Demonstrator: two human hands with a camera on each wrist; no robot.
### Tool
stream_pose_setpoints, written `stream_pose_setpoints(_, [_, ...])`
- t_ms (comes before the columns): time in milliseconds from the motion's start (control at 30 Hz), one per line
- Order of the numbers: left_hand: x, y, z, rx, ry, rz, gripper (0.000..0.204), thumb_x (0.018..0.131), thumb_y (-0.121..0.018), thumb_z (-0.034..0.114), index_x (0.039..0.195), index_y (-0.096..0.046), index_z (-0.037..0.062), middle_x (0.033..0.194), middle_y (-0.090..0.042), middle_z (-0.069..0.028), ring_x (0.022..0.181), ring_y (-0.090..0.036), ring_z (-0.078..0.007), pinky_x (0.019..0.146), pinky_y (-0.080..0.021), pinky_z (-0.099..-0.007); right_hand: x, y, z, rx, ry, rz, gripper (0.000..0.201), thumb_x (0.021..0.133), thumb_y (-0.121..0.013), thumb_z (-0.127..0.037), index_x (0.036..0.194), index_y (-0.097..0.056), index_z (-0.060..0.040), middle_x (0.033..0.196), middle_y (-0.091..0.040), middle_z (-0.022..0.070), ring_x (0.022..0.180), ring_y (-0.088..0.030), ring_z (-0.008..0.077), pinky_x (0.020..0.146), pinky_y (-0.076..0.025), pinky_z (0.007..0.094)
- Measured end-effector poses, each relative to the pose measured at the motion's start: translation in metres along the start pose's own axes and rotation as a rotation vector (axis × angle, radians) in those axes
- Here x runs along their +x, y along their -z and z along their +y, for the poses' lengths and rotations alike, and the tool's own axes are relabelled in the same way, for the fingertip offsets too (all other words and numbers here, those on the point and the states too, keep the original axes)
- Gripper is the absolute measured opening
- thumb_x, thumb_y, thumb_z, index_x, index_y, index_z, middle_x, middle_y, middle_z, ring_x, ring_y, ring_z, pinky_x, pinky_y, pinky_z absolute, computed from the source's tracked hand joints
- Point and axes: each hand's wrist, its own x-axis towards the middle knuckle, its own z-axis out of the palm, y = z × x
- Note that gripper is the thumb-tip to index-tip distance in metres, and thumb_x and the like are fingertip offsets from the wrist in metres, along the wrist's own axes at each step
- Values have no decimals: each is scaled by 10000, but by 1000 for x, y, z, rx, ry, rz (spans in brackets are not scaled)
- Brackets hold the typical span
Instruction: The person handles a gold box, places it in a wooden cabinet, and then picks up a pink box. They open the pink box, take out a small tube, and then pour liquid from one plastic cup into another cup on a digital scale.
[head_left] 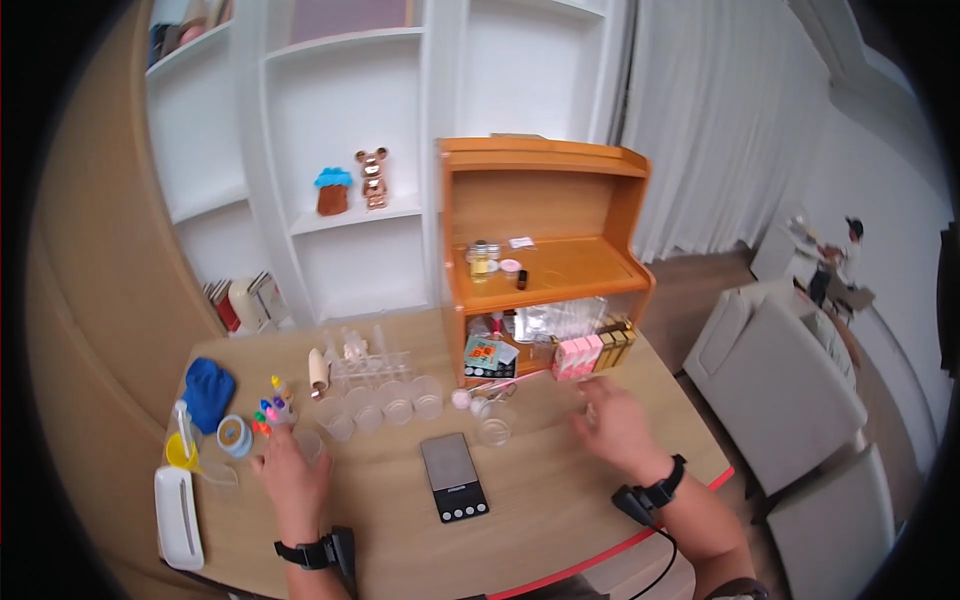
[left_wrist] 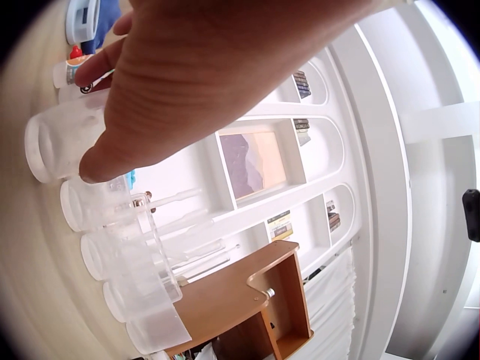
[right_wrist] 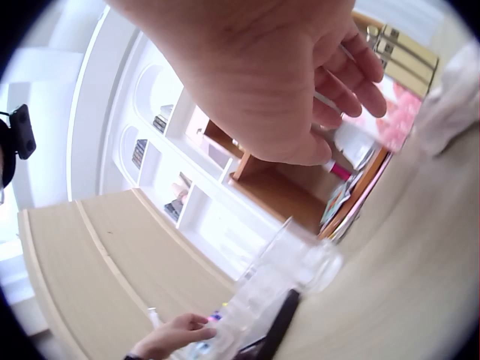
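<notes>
My left hand [head_left: 293, 478] is at the left of the table, thumb and fingers around a clear plastic cup [left_wrist: 64, 142]. Beside it, more clear cups [head_left: 398, 402] stand in a row in front of a clear rack [head_left: 375, 368]. Markers with coloured caps [head_left: 275, 408] lie just beyond that hand's fingertips. My right hand [head_left: 618, 432] hovers over the right side, fingers loosely bent and holding nothing, near pink boxes [head_left: 577, 357]. Between the hands lie a black scale with a grey plate [head_left: 449, 461] and a single clear cup [head_left: 494, 430].
An orange-brown wooden shelf [head_left: 545, 262] stands at the back, with small jars and packets. At far left are a white tray [head_left: 180, 520], a yellow funnel [head_left: 182, 451], a blue cloth [head_left: 208, 394] and a round tub [head_left: 234, 436]. A person [head_left: 848, 262] sits in the distance.
</notes>
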Motion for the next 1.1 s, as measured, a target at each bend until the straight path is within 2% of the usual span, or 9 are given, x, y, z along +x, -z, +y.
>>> stream_pose_setpoints(67, [-2, -3, -3, -5, 13, 36, 657, 759, -885, 222, 1314, -583, 46, 1275, -709, -162, 1201, -668, -347, 1029, -395, -501, -4, 16, 6, -128, -53, -10, 545, 906, -787, -320, 1368, -639, -70, 1216, -722, 188, 1047, -724, 424, 890, -584, 524])
stream_pose_setpoints(133, [-2, -2, 3, 35, -16, 42, 651, 768, -889, 225, 1313, -588, 37, 1280, -698, -174, 1208, -664, -346, 1024, -401, -505, -7, 22, 11, -339, -329, -88, 444, 931, -758, -303, 1292, -683, -56, 1110, -729, 194, 980, -736, 426, 841, -604, 514])
stream_pose_setpoints(233, [-2, 3, 9, 7, 21, 30, 619, 769, -898, 242, 1273, -601, 37, 1210, -693, -162, 1168, -672, -340, 1009, -412, -502, -19, 6, 23, -333, -307, -224, 406, 955, -735, -310, 1280, -701, -70, 1120, -725, 209, 963, -734, 437, 845, -607, 511])
stream_pose_setpoints(333, [0, 3, 10, 3, 33, 20, 595, 768, -902, 248, 1238, -604, 37, 1174, -688, -150, 1138, -679, -334, 997, -415, -495, -33, 1, 15, -208, -12, -253, 385, 956, -746, -277, 1279, -711, -71, 1137, -732, 211, 960, -739, 436, 858, -604, 512])
stream_pose_setpoints(533, [0, 2, 9, 21, 25, 9, 570, 772, -901, 245, 1212, -605, 37, 1172, -688, -151, 1125, -686, -323, 978, -414, -480, -41, 5, -56, 277, 237, -386, 371, 936, -773, -214, 1273, -712, -73, 1105, -741, 178, 948, -740, 412, 820, -597, 516])
stream_pose_setpoints(700, [0, 1, 7, 39, -7, 23, 559, 777, -899, 248, 1206, -606, 43, 1175, -690, -149, 1119, -692, -322, 975, -413, -478, -16, -17, -146, 189, 329, -300, 287, 944, -739, -168, 1205, -703, -52, 1012, -738, 165, 897, -741, 379, 747, -598, 475])
stream_pose_setpoints(833, [1, 0, 4, 12, 9, 11, 557, 781, -896, 252, 1208, -604, 45, 1181, -689, -144, 1105, -697, -323, 976, -411, -475, 7, -66, -152, -104, 250, -331, 280, 957, -730, -208, 1172, -658, -45, 974, -721, 156, 851, -739, 377, 706, -598, 487])
stream_pose_setpoints(1033, [0, 1, 7, 3, 23, -27, 540, 787, -898, 254, 1191, -602, 50, 1177, -678, -142, 1095, -699, -324, 970, -413, -477, -14, -51, -168, 96, 585, -362, 220, 983, -668, -190, 1116, -619, -22, 906, -723, 151, 773, -750, 359, 649, -606, 468])
stream_pose_setpoints(1100, [1, 0, 6, 10, 26, -33, 535, 789, -899, 256, 1185, -603, 51, 1174, -675, -142, 1093, -700, -325, 968, -414, -479, -5, -49, -173, 53, 493, -321, 207, 977, -666, -177, 1110, -614, -26, 903, -725, 146, 770, -754, 353, 644, -607, 466])
